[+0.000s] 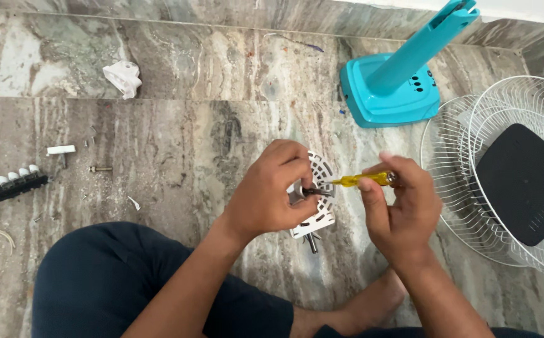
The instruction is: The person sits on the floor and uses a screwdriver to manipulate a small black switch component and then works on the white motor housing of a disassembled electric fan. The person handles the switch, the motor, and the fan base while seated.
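Observation:
My left hand (271, 193) grips a white vented plastic motor cover (319, 170) and holds it upright over the floor, with a dark metal shaft (311, 242) poking out below. My right hand (399, 209) is closed around a yellow-handled screwdriver (363, 179). Its tip points left and meets the cover near my left fingers. Most of the cover is hidden behind my left hand.
A turquoise fan base with its pole (392, 87) stands at the back. White wire fan grilles with a black centre plate (522, 181) lie at right. A black switch block with white buttons (19, 183), a screw (100, 169), small white parts (61, 150) and a crumpled cloth (123, 77) lie at left on the marble floor.

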